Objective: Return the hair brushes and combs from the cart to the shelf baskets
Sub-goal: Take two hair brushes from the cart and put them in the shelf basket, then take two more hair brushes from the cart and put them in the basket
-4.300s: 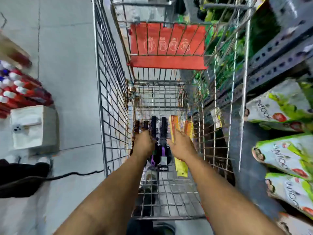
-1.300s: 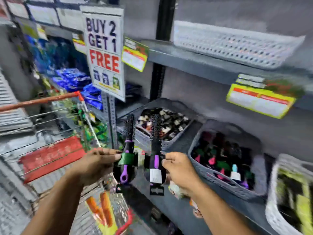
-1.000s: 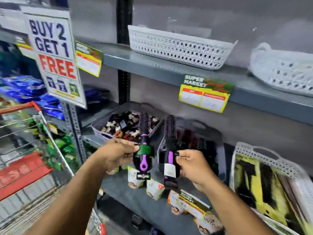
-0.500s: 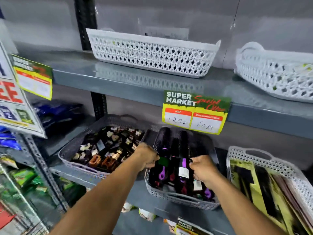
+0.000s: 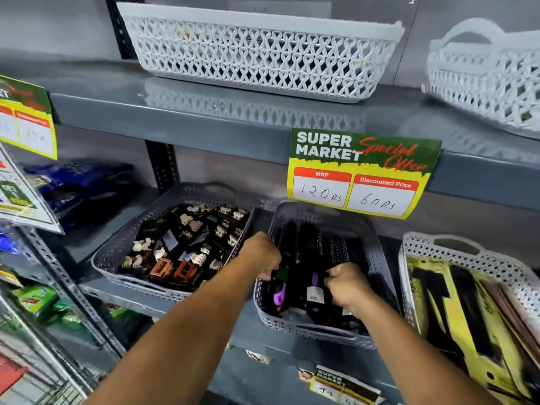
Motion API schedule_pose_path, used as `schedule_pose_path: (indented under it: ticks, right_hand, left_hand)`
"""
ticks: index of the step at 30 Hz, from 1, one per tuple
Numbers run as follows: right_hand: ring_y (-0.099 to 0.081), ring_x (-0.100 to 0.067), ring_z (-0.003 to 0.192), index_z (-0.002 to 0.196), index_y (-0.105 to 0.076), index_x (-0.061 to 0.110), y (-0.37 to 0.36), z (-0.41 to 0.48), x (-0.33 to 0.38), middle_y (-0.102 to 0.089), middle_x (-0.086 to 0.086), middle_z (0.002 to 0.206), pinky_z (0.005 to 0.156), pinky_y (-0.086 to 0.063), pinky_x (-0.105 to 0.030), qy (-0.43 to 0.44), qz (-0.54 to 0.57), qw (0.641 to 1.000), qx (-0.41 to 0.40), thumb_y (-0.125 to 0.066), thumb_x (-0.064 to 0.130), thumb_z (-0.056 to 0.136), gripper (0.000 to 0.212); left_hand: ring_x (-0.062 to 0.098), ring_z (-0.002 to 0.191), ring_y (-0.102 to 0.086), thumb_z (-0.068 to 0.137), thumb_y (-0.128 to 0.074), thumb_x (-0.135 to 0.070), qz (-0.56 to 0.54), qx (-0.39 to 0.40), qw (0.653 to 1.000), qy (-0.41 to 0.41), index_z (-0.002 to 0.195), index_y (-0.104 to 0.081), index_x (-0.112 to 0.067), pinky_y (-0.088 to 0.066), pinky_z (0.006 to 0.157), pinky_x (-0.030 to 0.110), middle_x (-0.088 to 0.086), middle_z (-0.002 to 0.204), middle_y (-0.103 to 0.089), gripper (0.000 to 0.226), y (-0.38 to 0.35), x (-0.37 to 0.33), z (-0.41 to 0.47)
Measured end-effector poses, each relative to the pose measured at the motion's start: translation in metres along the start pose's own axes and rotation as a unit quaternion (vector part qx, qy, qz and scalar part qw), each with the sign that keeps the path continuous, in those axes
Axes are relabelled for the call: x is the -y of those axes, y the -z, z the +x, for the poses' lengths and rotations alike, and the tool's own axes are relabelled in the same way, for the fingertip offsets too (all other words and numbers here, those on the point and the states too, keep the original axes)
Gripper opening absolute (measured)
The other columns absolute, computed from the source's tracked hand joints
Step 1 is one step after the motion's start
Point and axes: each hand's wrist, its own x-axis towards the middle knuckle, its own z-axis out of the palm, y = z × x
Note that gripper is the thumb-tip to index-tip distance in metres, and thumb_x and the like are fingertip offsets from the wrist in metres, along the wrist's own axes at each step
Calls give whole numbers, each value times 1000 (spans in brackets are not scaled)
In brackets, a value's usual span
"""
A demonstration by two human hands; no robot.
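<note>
A grey perforated basket (image 5: pixel 306 331) on the middle shelf holds several black round hair brushes. Both my hands are down inside it. My left hand (image 5: pixel 261 256) is curled on a brush with a green band and purple handle (image 5: pixel 280 291) at the basket's left side. My right hand (image 5: pixel 347 285) pinches a second brush with a purple handle and a white label (image 5: pixel 314 283), lying beside the first. Both brushes rest among the others with their bristle ends pointing to the back.
A grey basket of hair clips (image 5: pixel 122 247) stands to the left. At the right, a white basket (image 5: pixel 467 258) holds yellow-carded combs. Two white baskets (image 5: pixel 257 59) sit on the upper shelf above a price sign (image 5: pixel 359 173). The wire cart (image 5: pixel 35 361) is at lower left.
I lifted two brushes from the cart, turned to the shelf and carried them to the grey basket. Over the last half second both hands sank lower, laying the brushes among the others.
</note>
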Motion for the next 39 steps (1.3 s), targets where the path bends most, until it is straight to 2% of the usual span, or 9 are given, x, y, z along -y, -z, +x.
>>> schedule_pose_path:
  ticks: [3, 7, 11, 17, 20, 24, 31, 36, 39]
  right_hand:
    - [-67, -27, 77, 96, -66, 3, 1, -11, 7, -70, -12, 90, 71, -58, -44, 16, -59, 998, -20, -59, 12, 85, 16]
    - [-66, -24, 76, 101, -63, 16, 0, -20, 13, -63, 1, 81, 70, -57, -39, 31, -114, 993, -26, -55, 18, 86, 17]
    - [-63, -26, 86, 111, -57, 22, 0, -24, 14, -64, -6, 105, 75, -56, -37, 16, -155, 987, -36, -56, 25, 86, 25]
    - [-65, -26, 89, 121, -56, 23, 5, -26, 7, -66, -7, 109, 77, -57, -36, 34, -114, 992, -38, -57, 25, 87, 34]
    - [-65, -22, 83, 121, -56, 22, 11, -31, 9, -66, -5, 111, 76, -57, -35, 60, -76, 994, -55, -56, 22, 89, 31]
    - [-61, -14, 84, 111, -62, 19, 14, -48, 27, -68, 1, 100, 75, -43, -22, 163, -24, 983, -76, -59, 19, 88, 23]
    - [-53, 4, 55, 95, -68, 21, -34, -97, 78, -60, 16, 66, 61, -41, -11, 309, 25, 951, 21, -62, 11, 82, 18]
    - [-55, -6, 64, 100, -65, 21, -107, -134, 103, -62, 11, 75, 63, -44, -22, 362, 5, 917, 165, -60, 13, 85, 17]
    - [-54, -2, 59, 101, -64, 7, -158, -161, 106, -59, 3, 72, 59, -43, -14, 393, -7, 890, 230, -57, 2, 86, 18]
  left_hand:
    - [31, 93, -71, 81, -57, -2, 38, -36, 998, -44, 105, -64, -1, -61, 73, 37, 18, 104, -70, 25, -3, 0, -1]
    - [23, 69, -73, 79, -47, 1, 134, -31, 989, -49, 79, -68, 1, -57, 54, 27, 17, 72, -73, 20, -2, -1, -6]
    - [38, 94, -68, 81, -48, 0, 225, -96, 964, -102, 102, -65, 7, -55, 76, 39, 24, 100, -70, 27, -5, -1, -8]
    - [37, 95, -67, 80, -62, -1, 239, -135, 956, -104, 107, -66, 0, -55, 76, 39, 20, 105, -68, 27, 2, 1, -10]
    - [31, 83, -72, 75, -66, -9, 162, -118, 975, -94, 97, -70, -1, -60, 76, 39, 18, 91, -73, 24, 14, 9, -10]
    - [14, 43, -62, 78, -75, -21, -57, -66, 994, -63, 74, -68, -9, -53, 44, 25, 2, 52, -67, 14, 41, 34, -17]
    - [22, 76, -70, 93, -57, -19, -327, -76, 942, 9, 92, -65, -12, -56, 65, 30, 8, 88, -73, 10, 106, 126, -70]
    - [19, 46, -64, 94, -47, -4, -446, -114, 886, 47, 81, -59, -3, -51, 46, 23, 16, 74, -61, 18, 139, 221, -135]
    - [16, 43, -65, 97, -43, -9, -446, -179, 870, 108, 81, -58, -7, -51, 46, 22, 13, 75, -64, 22, 147, 288, -178]
